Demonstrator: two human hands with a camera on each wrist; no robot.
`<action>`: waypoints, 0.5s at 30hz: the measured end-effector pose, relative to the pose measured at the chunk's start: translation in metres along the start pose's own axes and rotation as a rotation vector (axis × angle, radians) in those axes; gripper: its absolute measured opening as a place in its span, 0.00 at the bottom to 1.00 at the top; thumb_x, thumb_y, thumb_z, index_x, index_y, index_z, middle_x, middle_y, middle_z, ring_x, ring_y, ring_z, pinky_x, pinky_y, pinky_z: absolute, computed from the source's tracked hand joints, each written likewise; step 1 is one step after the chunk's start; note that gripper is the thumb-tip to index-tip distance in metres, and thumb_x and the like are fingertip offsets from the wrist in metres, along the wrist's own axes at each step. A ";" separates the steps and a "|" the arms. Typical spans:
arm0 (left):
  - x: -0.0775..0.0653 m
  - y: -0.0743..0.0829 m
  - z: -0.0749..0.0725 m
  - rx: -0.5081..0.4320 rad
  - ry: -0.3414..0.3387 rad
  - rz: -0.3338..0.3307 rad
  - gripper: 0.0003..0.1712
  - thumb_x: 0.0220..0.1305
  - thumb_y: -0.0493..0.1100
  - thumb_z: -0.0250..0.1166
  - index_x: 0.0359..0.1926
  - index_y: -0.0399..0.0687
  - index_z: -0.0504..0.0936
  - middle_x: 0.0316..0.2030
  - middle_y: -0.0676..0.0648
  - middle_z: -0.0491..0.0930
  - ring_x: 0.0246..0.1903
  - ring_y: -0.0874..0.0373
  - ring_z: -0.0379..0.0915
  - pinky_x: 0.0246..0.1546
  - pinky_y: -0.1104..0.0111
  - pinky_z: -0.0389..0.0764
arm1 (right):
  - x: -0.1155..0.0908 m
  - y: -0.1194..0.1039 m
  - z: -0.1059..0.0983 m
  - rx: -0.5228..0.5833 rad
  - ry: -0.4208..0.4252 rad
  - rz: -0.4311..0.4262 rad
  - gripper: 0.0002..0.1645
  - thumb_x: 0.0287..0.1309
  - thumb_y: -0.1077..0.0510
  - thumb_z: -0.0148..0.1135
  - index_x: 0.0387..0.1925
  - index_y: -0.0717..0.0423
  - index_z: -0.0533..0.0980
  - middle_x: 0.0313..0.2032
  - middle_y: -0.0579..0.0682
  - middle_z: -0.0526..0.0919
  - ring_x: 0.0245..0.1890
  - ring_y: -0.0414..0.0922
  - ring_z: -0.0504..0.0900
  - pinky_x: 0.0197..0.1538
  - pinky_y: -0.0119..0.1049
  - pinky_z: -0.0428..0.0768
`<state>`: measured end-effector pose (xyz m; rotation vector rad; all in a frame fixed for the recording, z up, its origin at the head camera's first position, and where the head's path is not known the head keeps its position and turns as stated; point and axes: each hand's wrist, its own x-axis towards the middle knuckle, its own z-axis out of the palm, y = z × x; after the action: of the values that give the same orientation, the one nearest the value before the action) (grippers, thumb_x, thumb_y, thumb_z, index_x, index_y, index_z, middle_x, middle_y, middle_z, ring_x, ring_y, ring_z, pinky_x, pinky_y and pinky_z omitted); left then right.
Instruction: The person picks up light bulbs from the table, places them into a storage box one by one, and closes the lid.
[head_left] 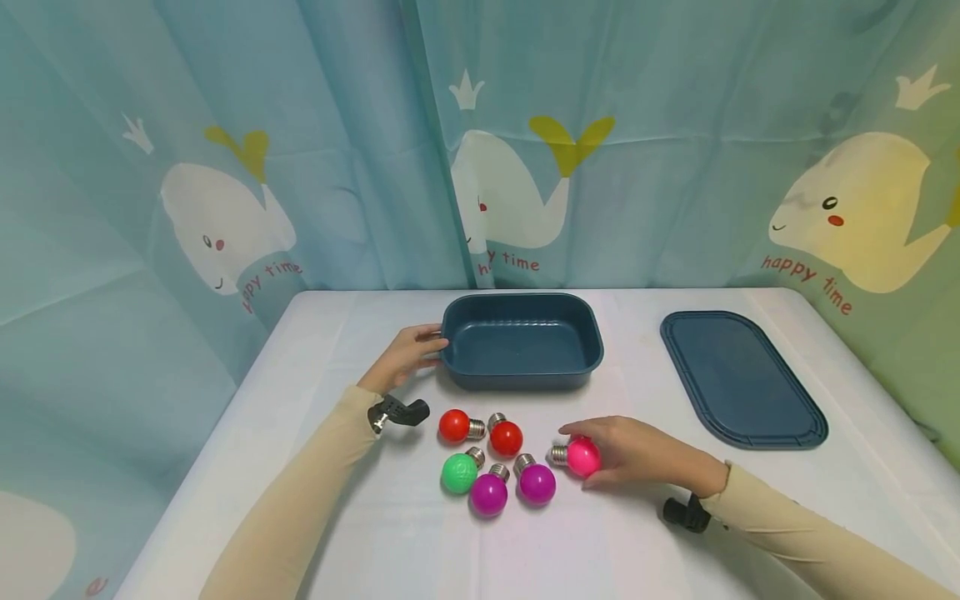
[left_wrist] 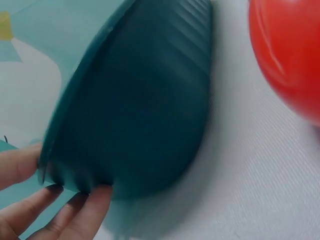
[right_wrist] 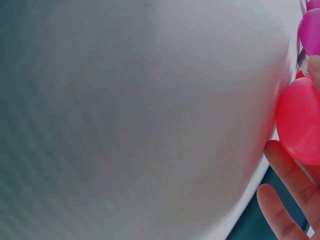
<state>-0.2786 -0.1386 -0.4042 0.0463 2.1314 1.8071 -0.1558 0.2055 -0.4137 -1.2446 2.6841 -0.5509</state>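
My left hand [head_left: 408, 357] grips the left end of a dark blue rectangular bin [head_left: 523, 382]. In the left wrist view its fingers [left_wrist: 92, 212] touch the bin's outer wall, with one digit at the rim. My right hand [head_left: 637, 454] holds a pink bulb [head_left: 583, 457] between thumb and fingers, low over the white table, its metal screw base pointing left. The right wrist view shows this pink bulb [right_wrist: 300, 122] at the right edge, fingers and thumb on either side.
Left of the pink bulb lie red bulbs [head_left: 453, 426] [head_left: 506, 439], a green bulb [head_left: 459, 473] and purple bulbs [head_left: 488, 496] [head_left: 537, 485]. A flat dark blue lid [head_left: 742, 379] rests at the right of the table [head_left: 360, 533]. Whale-print curtains [head_left: 360, 167] hang behind.
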 end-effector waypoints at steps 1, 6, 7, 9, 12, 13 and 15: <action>0.000 0.001 0.000 0.005 0.006 -0.006 0.30 0.68 0.35 0.54 0.68 0.32 0.57 0.65 0.32 0.62 0.63 0.40 0.63 0.61 0.53 0.71 | 0.000 0.000 0.000 0.012 0.000 0.000 0.36 0.43 0.49 0.74 0.54 0.57 0.73 0.46 0.48 0.83 0.44 0.42 0.82 0.47 0.34 0.82; -0.001 0.004 0.001 0.010 0.026 -0.048 0.31 0.67 0.34 0.55 0.69 0.36 0.58 0.65 0.33 0.63 0.63 0.42 0.64 0.60 0.54 0.72 | -0.001 0.003 -0.002 0.047 0.028 -0.020 0.28 0.42 0.53 0.75 0.47 0.56 0.75 0.40 0.45 0.83 0.39 0.38 0.80 0.44 0.32 0.82; -0.001 0.005 0.001 0.009 0.026 -0.052 0.31 0.67 0.34 0.55 0.69 0.36 0.58 0.65 0.33 0.63 0.63 0.42 0.63 0.61 0.53 0.71 | 0.000 0.004 -0.002 0.049 0.039 -0.028 0.27 0.42 0.54 0.75 0.45 0.56 0.76 0.40 0.45 0.83 0.39 0.38 0.80 0.44 0.32 0.82; -0.002 0.005 0.001 0.004 0.025 -0.057 0.31 0.67 0.34 0.55 0.69 0.37 0.58 0.66 0.34 0.62 0.64 0.42 0.63 0.61 0.53 0.71 | 0.000 0.004 -0.004 0.043 0.061 -0.045 0.26 0.42 0.54 0.75 0.44 0.56 0.77 0.40 0.45 0.83 0.39 0.38 0.80 0.45 0.33 0.82; -0.002 0.006 0.000 0.006 0.025 -0.060 0.31 0.67 0.35 0.55 0.69 0.38 0.57 0.66 0.34 0.62 0.64 0.42 0.63 0.61 0.53 0.71 | 0.001 0.005 -0.008 0.039 0.082 -0.056 0.26 0.41 0.55 0.75 0.44 0.58 0.78 0.41 0.46 0.84 0.41 0.41 0.81 0.47 0.36 0.82; -0.002 0.006 0.000 0.002 0.025 -0.060 0.31 0.67 0.34 0.55 0.69 0.38 0.58 0.66 0.34 0.62 0.64 0.42 0.63 0.61 0.53 0.71 | 0.002 0.005 -0.010 0.036 0.086 -0.058 0.26 0.41 0.56 0.75 0.45 0.58 0.78 0.41 0.47 0.84 0.42 0.42 0.82 0.48 0.37 0.82; -0.003 0.005 0.000 0.005 0.028 -0.061 0.31 0.68 0.35 0.55 0.69 0.38 0.58 0.66 0.35 0.62 0.64 0.42 0.63 0.61 0.53 0.71 | 0.003 0.005 -0.014 0.030 0.094 -0.057 0.26 0.41 0.56 0.75 0.45 0.58 0.78 0.42 0.48 0.84 0.43 0.44 0.82 0.48 0.38 0.82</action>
<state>-0.2773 -0.1383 -0.3985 -0.0428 2.1332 1.7778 -0.1649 0.2104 -0.4029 -1.3225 2.7127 -0.6706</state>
